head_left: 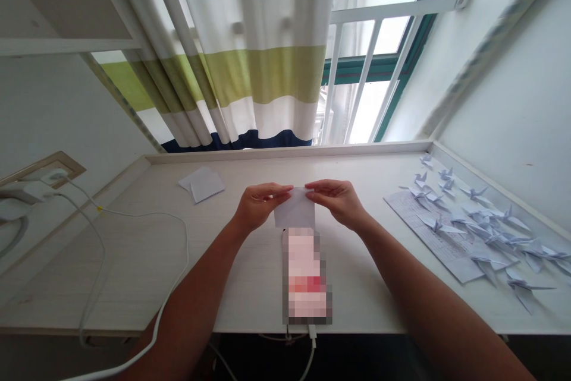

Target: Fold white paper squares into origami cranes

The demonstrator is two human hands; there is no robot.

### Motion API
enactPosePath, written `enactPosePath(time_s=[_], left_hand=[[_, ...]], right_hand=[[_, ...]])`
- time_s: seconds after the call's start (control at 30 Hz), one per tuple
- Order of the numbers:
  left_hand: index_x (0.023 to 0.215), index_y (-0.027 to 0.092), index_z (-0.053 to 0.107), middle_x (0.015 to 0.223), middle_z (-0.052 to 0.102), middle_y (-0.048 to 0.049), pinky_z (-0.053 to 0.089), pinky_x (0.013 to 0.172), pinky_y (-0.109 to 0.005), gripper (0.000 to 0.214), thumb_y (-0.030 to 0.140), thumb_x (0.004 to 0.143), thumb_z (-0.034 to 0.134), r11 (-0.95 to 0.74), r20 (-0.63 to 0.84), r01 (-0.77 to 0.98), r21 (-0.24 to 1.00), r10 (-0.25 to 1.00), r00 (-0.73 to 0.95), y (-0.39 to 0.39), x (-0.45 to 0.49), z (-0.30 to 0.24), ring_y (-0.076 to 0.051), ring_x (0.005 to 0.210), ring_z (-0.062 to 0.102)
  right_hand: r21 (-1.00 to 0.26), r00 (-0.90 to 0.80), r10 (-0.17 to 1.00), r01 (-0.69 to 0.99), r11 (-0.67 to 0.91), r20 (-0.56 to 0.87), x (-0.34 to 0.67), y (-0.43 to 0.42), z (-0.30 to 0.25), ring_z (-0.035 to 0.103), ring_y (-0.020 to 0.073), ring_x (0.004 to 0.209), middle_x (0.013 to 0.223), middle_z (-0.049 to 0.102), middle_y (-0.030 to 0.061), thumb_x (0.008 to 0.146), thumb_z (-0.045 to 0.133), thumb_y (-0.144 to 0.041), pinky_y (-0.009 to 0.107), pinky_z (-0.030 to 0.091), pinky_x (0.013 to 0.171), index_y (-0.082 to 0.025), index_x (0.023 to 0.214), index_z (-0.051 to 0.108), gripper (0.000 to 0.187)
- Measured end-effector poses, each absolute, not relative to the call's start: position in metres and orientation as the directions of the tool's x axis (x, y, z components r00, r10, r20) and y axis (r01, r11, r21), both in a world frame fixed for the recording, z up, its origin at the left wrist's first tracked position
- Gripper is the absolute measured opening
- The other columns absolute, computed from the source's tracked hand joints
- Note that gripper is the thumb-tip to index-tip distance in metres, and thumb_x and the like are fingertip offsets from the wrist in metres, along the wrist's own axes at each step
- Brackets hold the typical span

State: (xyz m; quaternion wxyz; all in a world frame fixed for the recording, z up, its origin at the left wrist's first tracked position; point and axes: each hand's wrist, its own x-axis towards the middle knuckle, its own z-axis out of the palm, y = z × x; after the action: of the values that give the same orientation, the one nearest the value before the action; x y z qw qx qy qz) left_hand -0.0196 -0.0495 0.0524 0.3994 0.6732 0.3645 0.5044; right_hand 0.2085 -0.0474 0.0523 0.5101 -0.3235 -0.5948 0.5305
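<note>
With the clock centred on the held paper and 12 towards the window, a white plug (312,331) is seen at 6 at the bench's (250,304) near edge, fitted to a phone (307,304) whose screen is blurred. To its left, a white cable (184,268) is seen crossing the left forearm; it could be snagged and dragged if that arm were swung. Just beyond the phone, the white paper (294,213) is held by its far edge, one corner pinched in the grip of the left hand (259,201), the other in that of the right hand (338,198). A crooked crease could be caused by uneven pinching. Between 3 and 4, paper cranes (439,226) are spread over a written sheet (426,238); they could be crushed by a careless right elbow. Towards 10, loose sheets (207,185) are laid. At 12, a striped curtain (267,72) is hung.
</note>
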Motion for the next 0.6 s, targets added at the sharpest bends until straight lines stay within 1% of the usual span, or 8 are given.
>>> enactPosePath(time_s=[0.07, 0.17, 0.3, 0.4, 0.5, 0.6], left_hand=[[0.099, 0.024, 0.082, 0.100, 0.078, -0.0087, 0.059, 0.071, -0.033, 0.025, 0.040, 0.080, 0.079, -0.414, 0.389, 0.080, 0.907, 0.895, 0.219, -0.0491, -0.0196, 0.0518, -0.024, 0.092, 0.071], [0.096, 0.023, 0.083, 0.099, 0.079, -0.0085, 0.060, 0.075, -0.034, 0.024, 0.039, 0.079, 0.080, -0.392, 0.372, 0.052, 0.919, 0.901, 0.222, -0.0482, -0.0199, 0.0506, -0.025, 0.093, 0.072], [0.098, 0.022, 0.082, 0.099, 0.079, -0.0083, 0.060, 0.073, -0.034, 0.027, 0.040, 0.077, 0.081, -0.337, 0.318, 0.047, 0.940, 0.920, 0.229, -0.0470, -0.0201, 0.0494, -0.024, 0.091, 0.071], [0.100, 0.021, 0.082, 0.097, 0.079, -0.0078, 0.059, 0.078, -0.034, 0.030, 0.040, 0.077, 0.081, -0.354, 0.331, 0.099, 0.930, 0.923, 0.196, -0.0453, -0.0201, 0.0486, -0.023, 0.091, 0.071], [0.104, 0.022, 0.081, 0.098, 0.079, -0.0071, 0.058, 0.082, -0.036, 0.034, 0.041, 0.076, 0.082, -0.394, 0.368, 0.190, 0.899, 0.916, 0.158, -0.0434, -0.0208, 0.0478, -0.021, 0.086, 0.070], [0.105, 0.023, 0.080, 0.099, 0.079, -0.0064, 0.057, 0.082, -0.035, 0.035, 0.043, 0.076, 0.082, -0.407, 0.390, 0.263, 0.875, 0.913, 0.117, -0.0425, -0.0219, 0.0473, -0.021, 0.083, 0.071]], right_hand=[[-0.960, -0.241, 0.933, -0.147, 0.239, 0.269, 0.2076, -0.0480, 0.0527, 0.072, 0.0223, 0.088, 0.091, 0.079, 0.0046, 0.072, 0.086, -0.037, 0.044, 0.061, 0.084, -0.026, 0.092, 0.082, 0.023], [-0.957, -0.205, 0.937, -0.129, 0.262, 0.284, 0.2074, -0.0477, 0.0527, 0.071, 0.0223, 0.086, 0.089, 0.079, 0.0043, 0.073, 0.085, -0.037, 0.041, 0.060, 0.080, -0.027, 0.092, 0.082, 0.022], [-0.951, -0.178, 0.936, -0.120, 0.284, 0.302, 0.2087, -0.0463, 0.0526, 0.070, 0.0225, 0.084, 0.087, 0.078, 0.0046, 0.073, 0.085, -0.039, 0.039, 0.059, 0.075, -0.026, 0.087, 0.082, 0.019], [-0.953, -0.181, 0.937, -0.105, 0.284, 0.300, 0.2092, -0.0456, 0.0518, 0.071, 0.0239, 0.086, 0.089, 0.079, 0.0052, 0.073, 0.085, -0.040, 0.041, 0.059, 0.079, -0.025, 0.088, 0.082, 0.021], [-0.954, -0.159, 0.942, -0.080, 0.287, 0.297, 0.2093, -0.0446, 0.0493, 0.072, 0.0255, 0.090, 0.092, 0.079, 0.0055, 0.073, 0.085, -0.040, 0.044, 0.059, 0.084, -0.026, 0.091, 0.082, 0.023], [-0.951, -0.138, 0.941, -0.057, 0.304, 0.309, 0.2093, -0.0429, 0.0459, 0.073, 0.0268, 0.092, 0.094, 0.080, 0.0058, 0.073, 0.084, -0.041, 0.046, 0.059, 0.087, -0.026, 0.091, 0.082, 0.023]])
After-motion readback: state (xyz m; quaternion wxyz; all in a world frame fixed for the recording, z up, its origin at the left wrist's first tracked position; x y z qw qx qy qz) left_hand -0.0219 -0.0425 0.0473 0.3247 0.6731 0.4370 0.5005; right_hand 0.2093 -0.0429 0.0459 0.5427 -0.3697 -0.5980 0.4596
